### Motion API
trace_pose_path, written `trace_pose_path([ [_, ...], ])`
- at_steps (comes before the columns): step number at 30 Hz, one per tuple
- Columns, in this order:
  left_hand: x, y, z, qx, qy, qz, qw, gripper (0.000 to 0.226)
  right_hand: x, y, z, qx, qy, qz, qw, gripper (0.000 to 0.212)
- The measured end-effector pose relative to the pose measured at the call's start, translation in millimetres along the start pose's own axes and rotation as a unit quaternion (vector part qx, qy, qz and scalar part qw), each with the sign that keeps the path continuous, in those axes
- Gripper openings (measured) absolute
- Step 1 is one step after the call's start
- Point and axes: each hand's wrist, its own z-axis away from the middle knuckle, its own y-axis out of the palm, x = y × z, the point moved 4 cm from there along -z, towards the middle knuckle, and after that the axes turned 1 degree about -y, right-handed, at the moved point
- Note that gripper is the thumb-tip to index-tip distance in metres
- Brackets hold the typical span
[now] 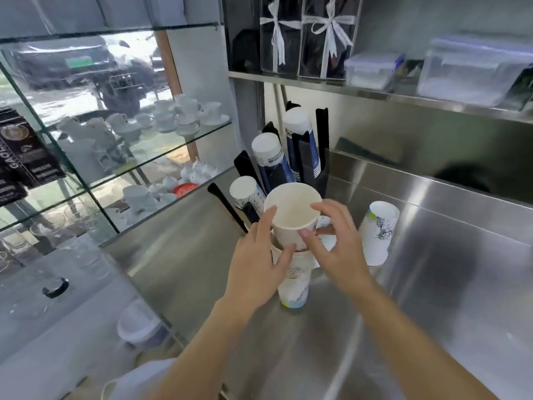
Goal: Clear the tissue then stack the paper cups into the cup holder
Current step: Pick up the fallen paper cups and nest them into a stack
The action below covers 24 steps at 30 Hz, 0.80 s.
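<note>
— Nesting now? 
— Yes: my left hand [256, 267] and right hand [336, 249] both clasp the open paper cup [291, 215], seating it in a short stack on the steel counter [461, 255].
— Left?
— 1 stray cup [377, 235]; the cup holder [313, 166] already holds 3 columns. No tissue visible.

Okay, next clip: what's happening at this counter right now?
A person is stacking paper cups on a steel counter. Both hands, the left hand and right hand, grip an open-mouth-up cup seated in the top of a cup stack standing on the counter. Another stack of upside-down cups stands to the right. The black cup holder behind already holds several cup columns. No tissue is visible.
</note>
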Motion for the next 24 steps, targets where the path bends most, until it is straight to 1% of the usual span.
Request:
trace_pose_path([
  [3, 13.6, 3.4, 11.1, -0.01, -0.001, -0.012, 1.0, 0.053, -9.3, 5.9, 15.7, 0.017, -0.001, 0.055, 0.998, 0.046],
  [6, 26.7, 7.9, 11.3, -0.007, 0.011, -0.029, 0.999, 0.042, -17.0, 8.3, 23.3, 0.036, 0.002, 0.068, 0.997, 0.045],
  [8, 33.8, 14.2, 11.3, 0.015, 0.015, -0.045, 0.999, 0.041, -24.3, 9.6, 28.6, 0.062, 0.019, 0.096, 0.993, 0.048],
  [10, 38.9, 23.5, 16.2, 0.05, 0.029, -0.061, 0.996, 0.047, -33.8, 12.8, 37.7, 0.098, 0.035, 0.152, 0.983, 0.052],
  [11, 41.1, 28.2, 19.7, 0.061, 0.043, -0.073, 0.995, 0.05, -37.1, 13.6, 42.6, 0.104, 0.039, 0.162, 0.981, 0.053],
  [13, 44.7, 33.3, 24.7, 0.077, 0.062, -0.091, 0.991, 0.05, -40.0, 11.1, 49.1, 0.088, 0.034, 0.149, 0.984, 0.049],
  [15, 44.9, 30.3, 23.3, 0.068, 0.075, -0.098, 0.99, 0.043, -41.2, 6.7, 50.1, 0.069, 0.026, 0.148, 0.986, 0.044],
  [18, 38.9, 21.5, 15.4, 0.05, 0.095, -0.084, 0.991, 0.038, -47.1, 0.1, 48.1, 0.063, 0.085, 0.104, 0.989, 0.043],
  [21, 35.3, 17.9, 4.9, 0.055, 0.112, -0.068, 0.99, 0.037, -49.1, -4.3, 44.6, 0.032, 0.123, 0.06, 0.99, 0.036],
  [24, 32.6, 16.8, -11.1, 0.043, 0.083, -0.005, 0.996, 0.036, -53.8, -8.3, 42.2, 0.0, 0.137, 0.056, 0.989, 0.031],
])
